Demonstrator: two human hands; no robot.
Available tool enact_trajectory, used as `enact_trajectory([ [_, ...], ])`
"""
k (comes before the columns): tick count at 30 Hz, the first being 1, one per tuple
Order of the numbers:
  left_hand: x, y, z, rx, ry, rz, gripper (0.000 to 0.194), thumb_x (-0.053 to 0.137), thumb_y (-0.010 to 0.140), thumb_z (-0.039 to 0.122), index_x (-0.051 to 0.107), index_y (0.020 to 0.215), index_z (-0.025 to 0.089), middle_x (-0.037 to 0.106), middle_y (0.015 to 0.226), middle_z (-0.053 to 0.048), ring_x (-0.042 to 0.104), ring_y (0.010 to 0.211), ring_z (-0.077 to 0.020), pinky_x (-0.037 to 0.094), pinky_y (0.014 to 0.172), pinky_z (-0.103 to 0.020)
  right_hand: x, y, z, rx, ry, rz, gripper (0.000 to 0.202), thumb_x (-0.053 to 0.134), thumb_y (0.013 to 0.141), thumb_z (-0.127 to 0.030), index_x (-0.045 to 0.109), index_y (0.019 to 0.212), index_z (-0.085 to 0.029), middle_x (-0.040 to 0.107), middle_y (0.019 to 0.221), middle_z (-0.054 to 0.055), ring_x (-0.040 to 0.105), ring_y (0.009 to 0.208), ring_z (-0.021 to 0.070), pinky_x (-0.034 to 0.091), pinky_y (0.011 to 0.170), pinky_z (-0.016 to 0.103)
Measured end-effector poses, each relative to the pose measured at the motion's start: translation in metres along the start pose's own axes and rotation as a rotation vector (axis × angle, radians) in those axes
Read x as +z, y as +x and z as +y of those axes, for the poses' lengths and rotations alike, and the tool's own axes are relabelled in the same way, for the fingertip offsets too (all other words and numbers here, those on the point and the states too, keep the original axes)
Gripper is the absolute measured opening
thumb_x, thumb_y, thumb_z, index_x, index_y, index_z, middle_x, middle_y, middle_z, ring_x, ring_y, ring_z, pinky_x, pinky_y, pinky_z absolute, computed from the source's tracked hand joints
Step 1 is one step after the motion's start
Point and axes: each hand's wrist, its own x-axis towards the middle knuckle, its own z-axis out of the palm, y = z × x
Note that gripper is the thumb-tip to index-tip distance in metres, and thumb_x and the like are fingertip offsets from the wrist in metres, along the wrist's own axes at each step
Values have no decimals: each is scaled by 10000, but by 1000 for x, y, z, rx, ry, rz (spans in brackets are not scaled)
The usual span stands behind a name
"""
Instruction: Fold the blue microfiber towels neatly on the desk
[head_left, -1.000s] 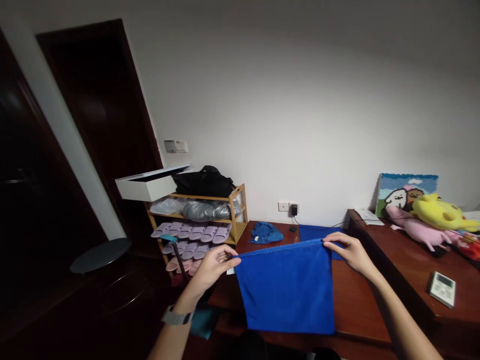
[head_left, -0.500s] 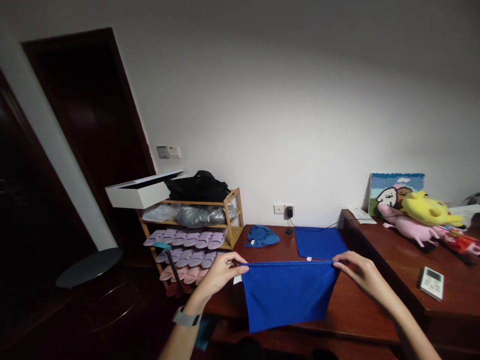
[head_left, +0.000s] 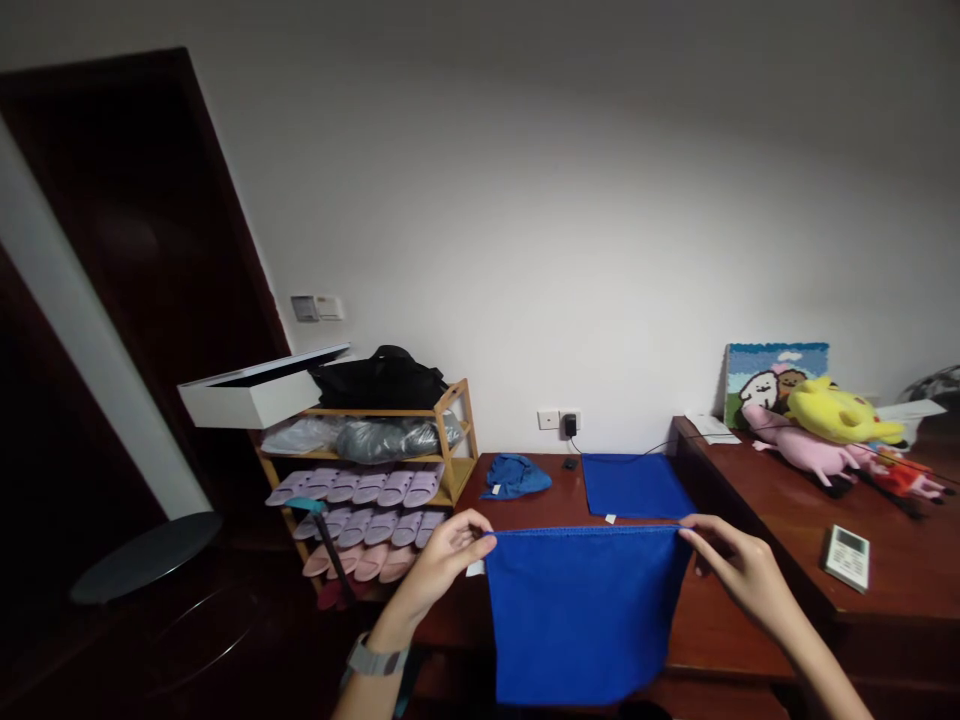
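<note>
A blue cloth (head_left: 585, 615) hangs stretched between my two hands, its top edge pulled nearly straight. My left hand (head_left: 454, 555) pinches the upper left corner, where a white tag shows beside the fingers. The upper right corner is pinched by my right hand (head_left: 724, 555). Behind it, a second blue cloth (head_left: 637, 484) lies flat on the dark red wooden table (head_left: 555, 512), with a small white tag at its front edge. Left of that, a crumpled blue cloth (head_left: 516, 476) rests in a heap on the same table.
At left, a wooden shoe rack (head_left: 463, 440) holds rows of slippers (head_left: 367, 485), a black bag (head_left: 379, 380) and a white box (head_left: 247, 400). On the raised right-hand surface lie plush toys (head_left: 844, 415) and a white calculator-like device (head_left: 847, 556). A plugged-in charger (head_left: 571, 425) trails a black cord.
The held blue cloth now hangs lower and shows more of its length, and my right hand is slightly farther right. The background has shifted a little left as the view turned.
</note>
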Motion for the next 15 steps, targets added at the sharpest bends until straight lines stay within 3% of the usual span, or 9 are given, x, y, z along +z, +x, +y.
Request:
enact_trajectory([
  [4, 10, -13, 6, 26, 11, -74, 322, 803, 756, 495, 673, 800, 204, 618, 778, -1, 576, 745, -162, 468, 694, -271, -9, -15, 3, -19, -11, 109, 297, 675, 901, -546, 733, 1045, -293, 770, 843, 8, 728, 605, 189, 623, 570, 242],
  [8, 26, -24, 9, -20, 27, -220, 372, 785, 744, 552, 634, 758, 212, 592, 744, -4, 541, 703, -165, 445, 667, -285, -16, -22, 8, -137, -181, 257, 295, 651, 923, -531, 737, 1065, -288, 786, 1014, 32, 769, 781, 217, 640, 750, 265],
  [15, 57, -25, -8, -56, -59, -304, 387, 759, 771, 566, 582, 777, 222, 536, 687, 32, 506, 645, -141, 401, 645, -278, -12, -19, 18, -229, -374, 395, 284, 568, 990, -475, 694, 1148, -275, 758, 1120, 42, 738, 987, 241, 572, 935, 325],
])
